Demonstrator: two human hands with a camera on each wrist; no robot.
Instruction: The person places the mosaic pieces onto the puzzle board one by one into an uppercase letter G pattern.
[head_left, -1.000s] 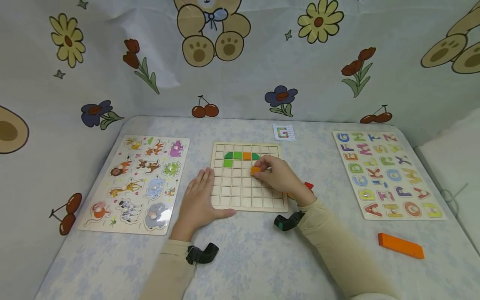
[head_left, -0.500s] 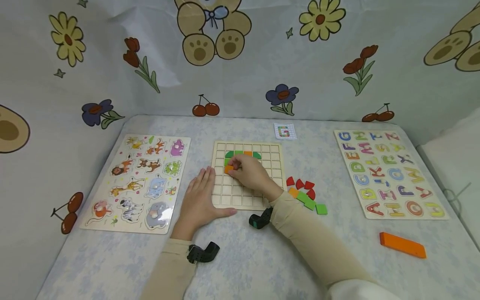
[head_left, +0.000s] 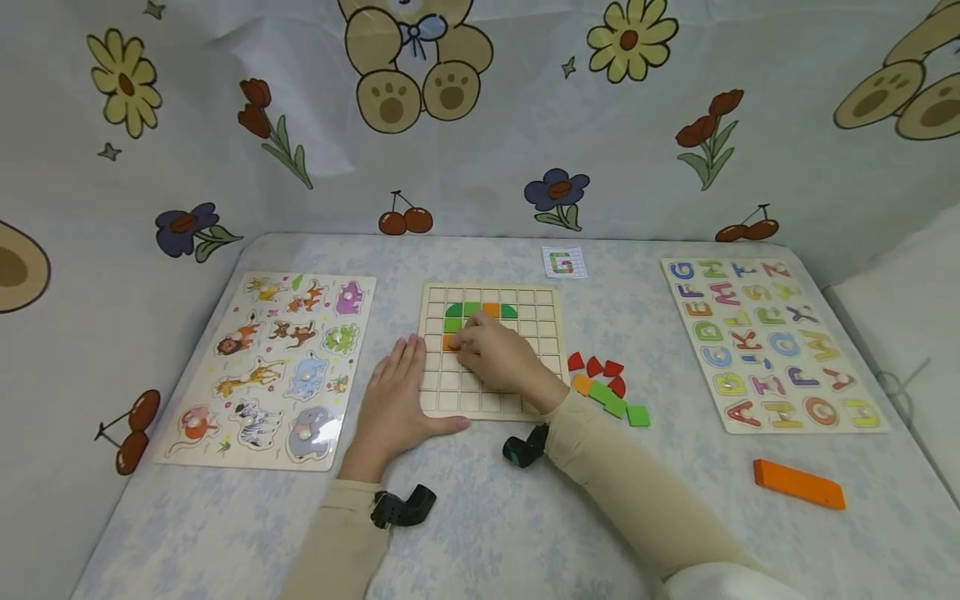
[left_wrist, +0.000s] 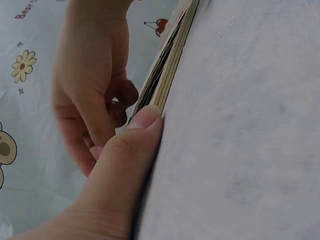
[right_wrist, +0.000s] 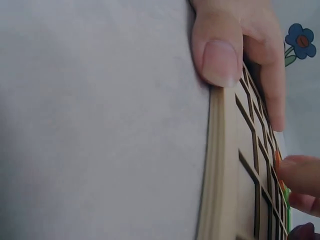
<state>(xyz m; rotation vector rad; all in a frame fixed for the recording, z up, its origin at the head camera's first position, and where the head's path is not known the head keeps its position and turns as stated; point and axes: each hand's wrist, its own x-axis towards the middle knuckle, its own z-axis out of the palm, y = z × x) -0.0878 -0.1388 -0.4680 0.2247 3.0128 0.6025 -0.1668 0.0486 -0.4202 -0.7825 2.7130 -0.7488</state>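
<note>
My right hand (head_left: 498,354) reaches over a wooden grid board (head_left: 546,343), its curled fingers at an orange square tile (head_left: 448,342) in the grid's left part. In the right wrist view a fingertip meets that orange tile (right_wrist: 278,158). Just above it lies a green square tile (head_left: 453,325). The row beyond holds a dark green rounded tile (head_left: 453,311), another green square (head_left: 472,309), an orange square (head_left: 490,309) and a second rounded tile (head_left: 510,312). My left hand (head_left: 393,408) lies with straight fingers along the board's left edge, thumb at its near edge.
Right of the board lie several red rounded tiles (head_left: 594,367), green squares (head_left: 638,416) and an orange one (head_left: 582,384). A pattern card (head_left: 565,262) is behind. An animal puzzle (head_left: 255,367) stands left, a letter puzzle (head_left: 772,342) right, with an orange bar (head_left: 798,484) nearer.
My right hand has carried the orange tile leftward across the board and lowered it below the green square. The loose tiles at the right came into view. My left hand has stayed put.
</note>
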